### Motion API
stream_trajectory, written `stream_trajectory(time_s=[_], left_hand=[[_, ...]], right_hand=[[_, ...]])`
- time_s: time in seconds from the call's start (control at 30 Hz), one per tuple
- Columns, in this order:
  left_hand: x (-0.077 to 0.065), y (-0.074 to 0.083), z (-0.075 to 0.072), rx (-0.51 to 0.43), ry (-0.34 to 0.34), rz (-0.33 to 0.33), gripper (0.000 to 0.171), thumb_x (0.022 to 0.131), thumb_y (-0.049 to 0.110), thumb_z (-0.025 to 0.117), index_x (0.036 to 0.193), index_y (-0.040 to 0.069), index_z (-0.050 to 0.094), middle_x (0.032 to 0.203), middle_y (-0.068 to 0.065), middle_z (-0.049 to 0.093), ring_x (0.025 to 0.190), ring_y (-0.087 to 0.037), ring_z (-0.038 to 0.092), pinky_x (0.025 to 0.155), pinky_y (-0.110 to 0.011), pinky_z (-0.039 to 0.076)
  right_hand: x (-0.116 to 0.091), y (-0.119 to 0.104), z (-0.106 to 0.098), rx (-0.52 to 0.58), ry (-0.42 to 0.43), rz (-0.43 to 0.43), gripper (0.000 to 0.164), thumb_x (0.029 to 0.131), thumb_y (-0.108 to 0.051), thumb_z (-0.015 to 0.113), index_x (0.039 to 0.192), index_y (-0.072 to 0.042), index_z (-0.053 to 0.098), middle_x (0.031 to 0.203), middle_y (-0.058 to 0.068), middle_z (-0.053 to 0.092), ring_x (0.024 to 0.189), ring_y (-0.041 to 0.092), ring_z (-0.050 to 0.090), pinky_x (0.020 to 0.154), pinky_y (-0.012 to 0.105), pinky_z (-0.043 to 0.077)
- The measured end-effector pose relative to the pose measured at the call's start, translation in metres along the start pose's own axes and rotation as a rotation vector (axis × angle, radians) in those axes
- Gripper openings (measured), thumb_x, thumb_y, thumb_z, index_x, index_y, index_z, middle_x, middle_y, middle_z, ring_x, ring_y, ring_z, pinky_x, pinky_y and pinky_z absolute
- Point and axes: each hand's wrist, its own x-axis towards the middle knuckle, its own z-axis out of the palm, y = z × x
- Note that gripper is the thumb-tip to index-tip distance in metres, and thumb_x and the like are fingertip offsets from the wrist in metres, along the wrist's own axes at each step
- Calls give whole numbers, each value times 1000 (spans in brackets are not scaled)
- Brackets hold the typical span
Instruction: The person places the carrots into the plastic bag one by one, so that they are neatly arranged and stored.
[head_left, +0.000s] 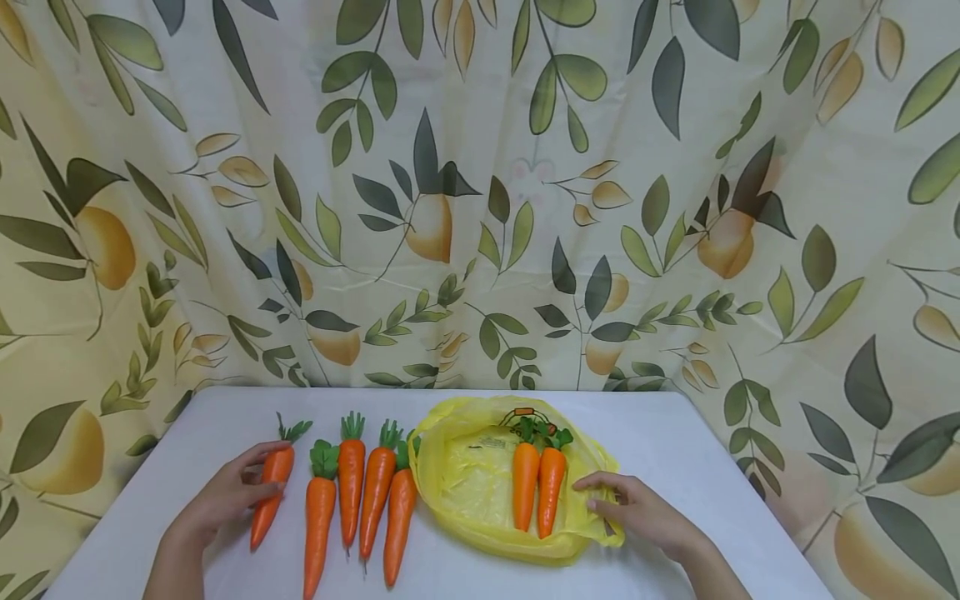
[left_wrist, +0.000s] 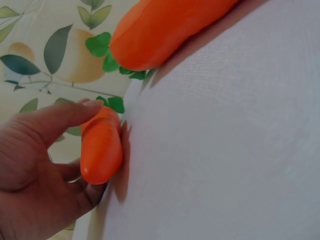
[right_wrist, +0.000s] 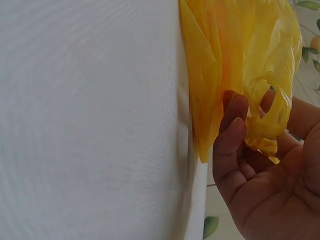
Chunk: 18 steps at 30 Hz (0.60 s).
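Observation:
My left hand (head_left: pixel 217 493) grips an orange carrot (head_left: pixel 264 515) with green leaves at the left of the table, thumb on one side and fingers on the other. The left wrist view shows this carrot (left_wrist: pixel 101 150) tip-on, close over the white surface. On the right, a yellow plastic bag (head_left: pixel 468 475) lies spread with its mouth wide. Two carrots (head_left: pixel 525 483) rest inside it, side by side, leaves toward the back. My right hand (head_left: pixel 647 510) holds the bag's right edge; in the right wrist view a bag handle (right_wrist: pixel 275 120) passes between its thumb and fingers.
Several more carrots (head_left: pixel 319 517) lie in a row between the left hand and the bag, the rightmost carrot (head_left: pixel 401 521) right by the bag's rim. The white table (head_left: pixel 600 575) ends at a leaf-and-fruit patterned curtain (head_left: pixel 480 275) behind.

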Motion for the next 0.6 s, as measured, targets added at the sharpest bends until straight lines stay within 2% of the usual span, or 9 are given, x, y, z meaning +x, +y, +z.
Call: stream_trajectory(time_s=[0.2,0.47,0.6], left_hand=[[1,-1,1,10,27,0,69,88,6,80,150,8,50,145,-32,44,112,-38,55,78,-40,56],[-1,3,-2,13,52,20,73,88,10,81,153,8,47,149,-33,37,123,-50,50,84,-44,55],[-5,10,-3,13,62,46,75,88,14,82,154,10,45,151,-31,36,120,-47,53,85,-44,53]], right_hand=[[-1,1,-1,15,-11,-25,31,101,-23,68,130,-11,69,135,13,58,108,28,52,89,45,44],[-2,0,-1,2,-13,-44,30,102,-25,67,129,-12,70,138,13,57,111,28,51,90,42,43],[-2,-3,-1,-8,-6,-42,29,102,-25,67,128,-14,70,137,13,57,111,28,51,89,42,43]])
